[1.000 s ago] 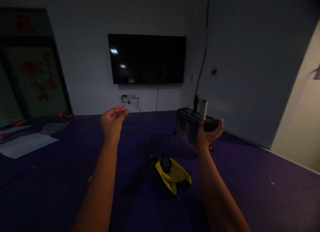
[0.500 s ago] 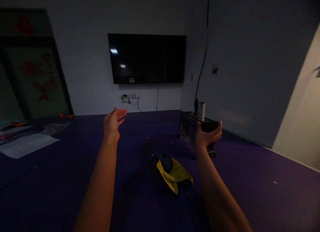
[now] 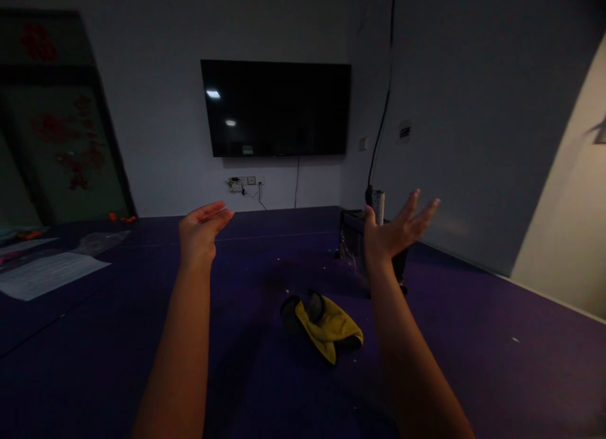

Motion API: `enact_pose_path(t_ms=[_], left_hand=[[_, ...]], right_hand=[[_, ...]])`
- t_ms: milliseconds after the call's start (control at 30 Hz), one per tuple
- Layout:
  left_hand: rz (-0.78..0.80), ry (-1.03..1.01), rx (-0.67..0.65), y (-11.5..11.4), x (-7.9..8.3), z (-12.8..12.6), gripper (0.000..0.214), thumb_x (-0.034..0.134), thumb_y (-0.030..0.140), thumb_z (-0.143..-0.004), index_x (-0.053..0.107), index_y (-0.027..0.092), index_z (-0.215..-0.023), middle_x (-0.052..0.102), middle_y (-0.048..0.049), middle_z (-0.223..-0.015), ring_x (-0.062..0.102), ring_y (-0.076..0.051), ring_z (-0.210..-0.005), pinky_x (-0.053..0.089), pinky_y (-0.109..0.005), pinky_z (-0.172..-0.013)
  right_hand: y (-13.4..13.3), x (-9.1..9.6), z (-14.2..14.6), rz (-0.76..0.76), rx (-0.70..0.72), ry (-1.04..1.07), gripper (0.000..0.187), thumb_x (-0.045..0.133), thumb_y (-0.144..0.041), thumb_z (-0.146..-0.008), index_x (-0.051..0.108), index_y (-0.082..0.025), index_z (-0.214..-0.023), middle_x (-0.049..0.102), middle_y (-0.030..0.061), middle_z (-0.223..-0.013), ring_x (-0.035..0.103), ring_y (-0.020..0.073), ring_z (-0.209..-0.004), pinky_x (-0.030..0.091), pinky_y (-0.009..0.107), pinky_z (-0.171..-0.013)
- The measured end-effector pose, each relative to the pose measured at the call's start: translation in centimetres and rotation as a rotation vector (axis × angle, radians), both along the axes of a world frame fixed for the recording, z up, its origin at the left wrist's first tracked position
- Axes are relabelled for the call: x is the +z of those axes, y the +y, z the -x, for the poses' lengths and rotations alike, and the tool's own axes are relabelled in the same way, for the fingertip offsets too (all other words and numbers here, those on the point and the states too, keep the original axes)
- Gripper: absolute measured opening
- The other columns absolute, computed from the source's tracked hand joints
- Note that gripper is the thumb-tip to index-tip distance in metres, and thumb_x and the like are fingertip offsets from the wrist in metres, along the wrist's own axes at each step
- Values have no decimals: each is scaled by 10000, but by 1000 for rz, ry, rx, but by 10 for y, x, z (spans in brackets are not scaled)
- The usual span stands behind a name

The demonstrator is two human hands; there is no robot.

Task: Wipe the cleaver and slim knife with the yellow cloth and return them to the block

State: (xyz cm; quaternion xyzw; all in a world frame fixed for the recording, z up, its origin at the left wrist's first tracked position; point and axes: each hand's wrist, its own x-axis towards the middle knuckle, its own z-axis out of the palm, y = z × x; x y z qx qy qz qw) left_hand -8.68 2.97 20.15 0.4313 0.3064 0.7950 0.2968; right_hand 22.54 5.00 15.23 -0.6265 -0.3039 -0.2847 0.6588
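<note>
Right hand (image 3: 392,236) open, fingers spread, my thumb pointing up; the dark box (image 3: 351,243) stands beyond it on the purple floor (image 3: 265,388), a pale cylinder (image 3: 379,207) upright on top. My left hand (image 3: 197,236) raised at left, fingers bent toward thumb; cannot tell whether the tips meet. Yellow cloth (image 3: 339,322) crumpled on the floor, between my hands but nearer: folded, black-edged, dark grey toward its left end.
</note>
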Motion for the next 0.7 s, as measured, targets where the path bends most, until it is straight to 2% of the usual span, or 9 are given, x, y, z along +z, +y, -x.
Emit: enact_pose_path(t_ms=[33, 100, 167, 267, 333, 433, 500, 567, 700], left_hand=[[0, -8, 3, 0, 0, 0, 282, 742, 106, -419, 652, 121, -686, 648, -34, -707, 602, -124, -655, 502, -251, -688], [-5, -22, -3, 0, 1, 1, 266, 733, 90, -433, 655, 121, -686, 652, -38, -733, 605, -119, -666, 502, -230, -677], [-4, -30, -31, -1, 2, 2, 255, 710, 60, -449, 658, 120, -692, 656, -45, -766, 613, -127, -706, 502, -216, -674], [0, -48, -104, -2, 3, 3, 248, 664, 5, -465, 655, 115, -687, 658, -55, -793, 622, -149, -766, 509, -218, -690], [11, -55, -148, -3, 3, 3, 244, 639, -18, -479, 651, 113, -684, 660, -58, -801, 624, -156, -788, 512, -221, -699], [45, -44, -185, -4, 4, 2, 243, 624, -34, -493, 649, 112, -685, 662, -54, -793, 624, -148, -782, 514, -211, -689], [65, -28, -193, -4, 3, 2, 247, 642, -32, -485, 650, 108, -688, 660, -49, -775, 622, -132, -748, 511, -194, -674], [72, -13, -189, -4, 3, 1, 253, 669, -21, -472, 653, 104, -692, 659, -47, -763, 618, -117, -712, 508, -178, -658], [57, -27, -159, -4, 3, 3, 250, 690, -8, -466, 655, 106, -684, 658, -45, -764, 613, -107, -687, 507, -165, -641]], right_hand=[[-6, 11, 7, -31, 86, -54, 779, 541, -520, -731, 210, -189, -1354, 137, 176, -1414, 113, 352, -1283, 171, 576, -959], [-15, 28, 22, 5, 388, -138, 565, 485, -420, -800, 363, -143, -1276, 396, 183, -1282, 326, 304, -1204, 276, 498, -949], [-18, 35, 39, 114, 577, -218, 429, 544, -423, -763, 539, -173, -1110, 618, 109, -979, 574, 228, -900, 445, 368, -799], [-17, 28, 66, 531, 1090, -387, 488, 647, -386, -686, 554, -172, -1115, 644, 85, -914, 614, 185, -767, 482, 298, -685], [-16, 16, 82, 873, 1325, -545, 643, 744, -356, -566, 537, -205, -1157, 643, 72, -945, 617, 189, -804, 480, 276, -692], [-13, -5, 103, 1415, 1403, -555, 808, 809, -298, -404, 541, -186, -1158, 660, 61, -827, 634, 212, -698, 501, 284, -588], [-10, -15, 110, 1632, 1468, -420, 784, 792, -204, -403, 545, -176, -1146, 653, 23, -703, 629, 193, -583, 504, 283, -521], [-8, -18, 109, 1653, 1529, -315, 655, 752, -108, -419, 600, -176, -1052, 624, -22, -597, 614, 173, -511, 503, 274, -493], [-11, -2, 82, 1367, 1435, -267, 383, 651, -26, -495, 654, -170, -850, 566, -52, -505, 574, 151, -442, 473, 245, -434]])
